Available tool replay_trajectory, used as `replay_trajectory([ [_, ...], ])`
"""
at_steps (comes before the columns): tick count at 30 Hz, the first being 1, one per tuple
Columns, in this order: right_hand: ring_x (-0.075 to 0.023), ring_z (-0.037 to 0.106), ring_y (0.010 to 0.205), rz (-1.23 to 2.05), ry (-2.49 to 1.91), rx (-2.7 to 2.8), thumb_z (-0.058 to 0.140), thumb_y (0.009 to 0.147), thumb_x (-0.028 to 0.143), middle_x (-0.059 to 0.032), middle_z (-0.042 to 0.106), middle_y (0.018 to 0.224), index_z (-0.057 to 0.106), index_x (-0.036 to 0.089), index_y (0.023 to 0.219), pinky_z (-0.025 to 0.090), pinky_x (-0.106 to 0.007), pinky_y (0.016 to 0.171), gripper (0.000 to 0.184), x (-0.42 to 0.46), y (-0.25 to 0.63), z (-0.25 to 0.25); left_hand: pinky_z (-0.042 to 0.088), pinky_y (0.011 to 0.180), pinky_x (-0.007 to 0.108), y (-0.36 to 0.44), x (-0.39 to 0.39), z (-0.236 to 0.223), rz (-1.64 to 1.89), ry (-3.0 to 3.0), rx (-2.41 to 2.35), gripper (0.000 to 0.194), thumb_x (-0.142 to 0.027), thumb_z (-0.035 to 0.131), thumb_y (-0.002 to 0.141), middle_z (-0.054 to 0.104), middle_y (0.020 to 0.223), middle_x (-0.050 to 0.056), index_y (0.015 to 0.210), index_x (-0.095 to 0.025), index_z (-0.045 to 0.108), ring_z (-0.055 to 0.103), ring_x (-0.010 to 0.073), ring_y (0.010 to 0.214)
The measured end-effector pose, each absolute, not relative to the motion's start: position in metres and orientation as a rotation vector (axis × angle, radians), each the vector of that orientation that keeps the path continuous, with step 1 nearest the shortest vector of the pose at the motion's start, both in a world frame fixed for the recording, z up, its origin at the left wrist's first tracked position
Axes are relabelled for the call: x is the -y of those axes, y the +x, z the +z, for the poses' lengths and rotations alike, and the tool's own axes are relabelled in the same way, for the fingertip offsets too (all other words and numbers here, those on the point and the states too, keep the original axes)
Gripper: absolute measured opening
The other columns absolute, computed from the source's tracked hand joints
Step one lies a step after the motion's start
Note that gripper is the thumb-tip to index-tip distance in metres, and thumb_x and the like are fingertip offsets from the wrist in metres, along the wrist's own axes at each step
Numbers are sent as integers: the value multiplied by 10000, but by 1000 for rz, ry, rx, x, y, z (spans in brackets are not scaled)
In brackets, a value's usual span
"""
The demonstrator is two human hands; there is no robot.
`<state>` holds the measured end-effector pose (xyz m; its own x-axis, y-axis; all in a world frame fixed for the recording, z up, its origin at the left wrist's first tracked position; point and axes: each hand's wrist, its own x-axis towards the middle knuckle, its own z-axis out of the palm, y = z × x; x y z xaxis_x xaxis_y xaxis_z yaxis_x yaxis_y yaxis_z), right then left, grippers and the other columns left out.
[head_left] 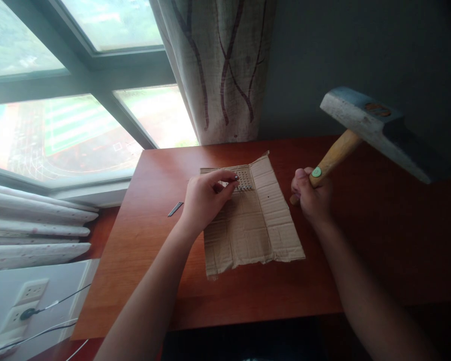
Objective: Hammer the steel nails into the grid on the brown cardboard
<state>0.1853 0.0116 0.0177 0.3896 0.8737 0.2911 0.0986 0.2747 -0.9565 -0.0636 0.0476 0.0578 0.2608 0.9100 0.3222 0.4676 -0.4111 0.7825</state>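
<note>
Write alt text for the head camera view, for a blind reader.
A person's right hand holds up a hammer; the left hand pinches what looks like a nail over cardboard with a grid of dark dots. Nails lie left of the cardboard on a brown table by a window.

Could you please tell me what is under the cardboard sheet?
The cardboard sheet lies on the reddish-brown table, whose surface shows around its edges. Whether anything else is underneath cannot be seen, because the sheet covers that area.

Cardboard (244, 230) on table (135, 286), nails (175, 209) left
</note>
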Motion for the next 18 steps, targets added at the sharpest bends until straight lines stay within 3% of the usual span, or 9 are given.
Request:
replay_trajectory([
  [18, -93, 364, 448, 664, -1189, 1094, 673, 896, 579, 49, 389, 490, 392, 229, 578, 262, -253, 412, 550, -10, 186, 18, 490, 529, 236, -63, -46, 61, 1004, 2034, -1238, 115, -297, 705, 855, 740, 682, -1, 899, -212, 770, 659, 134, 587],
])
